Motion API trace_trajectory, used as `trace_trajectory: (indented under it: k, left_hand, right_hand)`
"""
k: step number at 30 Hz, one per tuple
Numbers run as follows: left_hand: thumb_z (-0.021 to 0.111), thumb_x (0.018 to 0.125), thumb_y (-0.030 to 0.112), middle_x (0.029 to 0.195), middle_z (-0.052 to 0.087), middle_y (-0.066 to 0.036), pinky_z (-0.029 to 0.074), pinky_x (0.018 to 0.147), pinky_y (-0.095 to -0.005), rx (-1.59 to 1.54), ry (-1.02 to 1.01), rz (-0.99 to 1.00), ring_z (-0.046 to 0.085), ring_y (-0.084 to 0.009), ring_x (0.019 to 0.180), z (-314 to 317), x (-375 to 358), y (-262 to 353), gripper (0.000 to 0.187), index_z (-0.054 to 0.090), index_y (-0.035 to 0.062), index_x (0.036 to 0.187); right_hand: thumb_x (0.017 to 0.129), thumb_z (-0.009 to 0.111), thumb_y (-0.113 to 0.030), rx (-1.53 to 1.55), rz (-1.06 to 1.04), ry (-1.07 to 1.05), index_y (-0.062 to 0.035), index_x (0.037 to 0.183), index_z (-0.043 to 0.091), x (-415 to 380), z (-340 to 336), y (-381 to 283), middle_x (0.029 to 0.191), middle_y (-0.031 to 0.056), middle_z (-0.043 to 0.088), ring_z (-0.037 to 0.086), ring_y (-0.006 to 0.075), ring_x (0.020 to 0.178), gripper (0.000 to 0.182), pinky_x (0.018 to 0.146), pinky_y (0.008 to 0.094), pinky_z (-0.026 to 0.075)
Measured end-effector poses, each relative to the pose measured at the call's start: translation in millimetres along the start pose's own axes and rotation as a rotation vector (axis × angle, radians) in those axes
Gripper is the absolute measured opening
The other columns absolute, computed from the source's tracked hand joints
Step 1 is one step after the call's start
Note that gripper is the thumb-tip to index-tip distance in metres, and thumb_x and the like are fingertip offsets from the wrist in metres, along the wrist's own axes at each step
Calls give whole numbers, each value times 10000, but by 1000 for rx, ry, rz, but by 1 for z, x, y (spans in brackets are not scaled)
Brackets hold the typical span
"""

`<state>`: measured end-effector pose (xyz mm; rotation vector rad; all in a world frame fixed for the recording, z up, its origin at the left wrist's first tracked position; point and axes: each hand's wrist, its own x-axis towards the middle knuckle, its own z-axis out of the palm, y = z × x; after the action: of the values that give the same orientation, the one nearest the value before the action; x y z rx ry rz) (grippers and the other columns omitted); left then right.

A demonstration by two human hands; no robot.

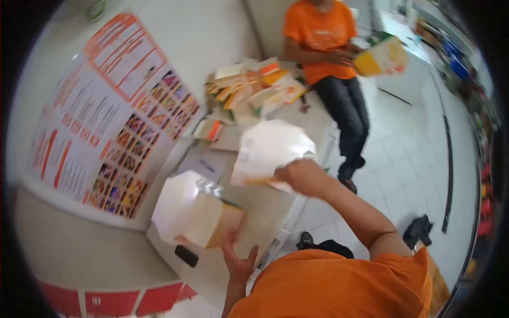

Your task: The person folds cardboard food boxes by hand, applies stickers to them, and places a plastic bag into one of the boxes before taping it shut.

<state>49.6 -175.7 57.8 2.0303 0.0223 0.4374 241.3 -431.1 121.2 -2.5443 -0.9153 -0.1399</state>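
My right hand (pixel 303 177) is closed on the near edge of a white cardboard carton (pixel 273 146), which is tilted over the counter and blurred by motion. A second carton (pixel 188 209), white inside with a yellow-orange side, stands on the counter to the left. Right beside its near corner is my left hand (pixel 239 261), thumb and fingers spread, the upper fingertips smeared by motion. A black phone-like object (pixel 186 256) lies next to that carton. Behind the cartons rests a white sheet (pixel 202 163) with a pen-like mark on it.
A heap of flat and folded printed cartons (pixel 254 87) covers the far end of the counter (pixel 260 209). Another person in an orange shirt (pixel 321 40) sits there holding a yellow carton (pixel 380 57). A printed poster (pixel 116 116) hangs on the left wall. A black bag (pixel 419 231) lies on the tiled floor.
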Motion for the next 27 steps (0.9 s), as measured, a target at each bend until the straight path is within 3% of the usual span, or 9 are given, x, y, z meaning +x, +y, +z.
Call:
trace_trajectory:
  k: [3, 5, 9, 12, 15, 16, 19, 22, 27]
  left_hand:
    - [839, 807, 166, 1079, 738, -122, 396, 1127, -477, -101, 231, 272, 659, -230, 1130, 16, 27, 39, 440, 660, 17, 1181]
    - [747, 918, 232, 1208, 708, -170, 227, 1219, -589, 144, -482, 431, 646, -262, 1210, -2, 40, 21, 389, 652, 16, 1227]
    - [603, 1032, 190, 1046, 731, -130, 432, 1097, -501, -231, -630, -21, 691, -236, 1030, 11, 6, 2, 225, 703, -11, 1058]
    - [571, 1055, 191, 1048, 720, -132, 544, 919, -402, -618, -303, -87, 677, -262, 1007, 58, -30, 12, 260, 689, -40, 1065]
    - [680, 995, 196, 1007, 744, -149, 565, 783, -341, -1019, -731, -586, 699, -212, 913, 35, -38, 47, 256, 705, -30, 1113]
    - [643, 1007, 279, 1221, 626, -161, 540, 947, -410, -779, -895, -561, 639, -295, 1043, 40, -29, 11, 356, 612, 73, 1296]
    - [560, 1046, 320, 1119, 638, -127, 547, 872, -380, -767, -1549, -603, 647, -243, 960, 61, -26, -3, 269, 630, 86, 1159]
    - [577, 1042, 306, 1047, 639, -91, 547, 825, -372, -1044, -1683, -402, 639, -224, 936, 77, -99, 30, 229, 602, 80, 1068]
    - [574, 1045, 259, 1037, 640, -88, 544, 827, -380, -846, -1250, 266, 638, -213, 933, 20, -184, 97, 200, 599, 62, 1068]
  right_hand:
    - [917, 604, -181, 199, -138, -185, -108, 953, 698, -75, -49, -39, 831, 153, 709, 700, 388, 822, 124, 735, 494, 552]
    - [919, 632, -217, 250, 3, -247, -118, 974, 697, -116, -57, -55, 849, 102, 719, 716, 324, 851, 130, 845, 533, 526]
    - [894, 665, -215, -267, 415, 711, -169, 1022, 702, -176, -8, -116, 1188, 104, 656, 577, 321, 1213, 141, 1022, 511, 439]
    - [849, 686, -159, 14, 44, 449, -15, 997, 555, -212, 51, -181, 1350, 203, 545, 474, 431, 1345, 244, 1098, 617, 368]
    - [846, 748, -125, 54, 53, 554, -2, 1125, 550, -223, 101, -218, 1298, 226, 546, 478, 440, 1340, 363, 1122, 620, 347]
    - [856, 750, -134, 22, 93, 664, -3, 1134, 552, -235, 118, -222, 1292, 230, 545, 482, 447, 1327, 366, 1107, 621, 362]
    - [961, 690, -145, -59, 236, 944, -24, 1106, 555, -275, 108, -273, 1187, 162, 591, 581, 318, 1187, 232, 1018, 490, 466]
    - [1097, 519, -208, 960, 619, 1742, -40, 1141, 552, -302, 114, -312, 1028, 0, 602, 542, 54, 950, 178, 848, 237, 470]
    - [1057, 576, -158, 407, 509, 1823, -43, 1118, 612, -334, 103, -366, 1177, 81, 664, 607, 196, 1195, 135, 1022, 361, 471]
